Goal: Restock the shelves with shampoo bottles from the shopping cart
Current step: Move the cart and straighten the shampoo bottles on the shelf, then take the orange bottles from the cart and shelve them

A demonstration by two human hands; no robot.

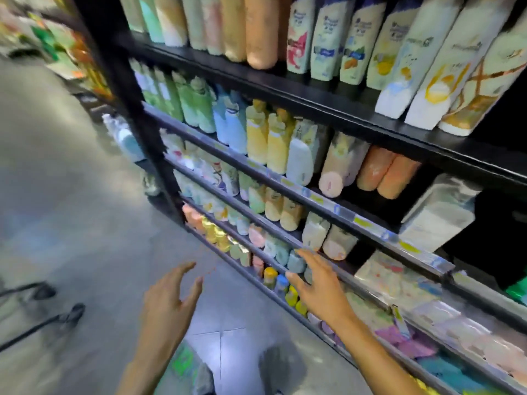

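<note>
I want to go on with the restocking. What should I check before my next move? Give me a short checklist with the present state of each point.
1. Left hand free: ok, fingers spread, holds nothing.
2. Right hand free: ok, open, holds nothing.
3. Bottle ready to place: not ok, neither hand has one.
4. Room on the shelf: ok, dark gap right of the pink bottle.
5. Cart within reach: cannot tell, only a dark frame with wheels shows at the left edge.

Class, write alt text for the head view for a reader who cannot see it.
Left hand and right hand, both empty and open, reach toward a low shelf of small bottles; taller shampoo bottles fill shelves above.
</note>
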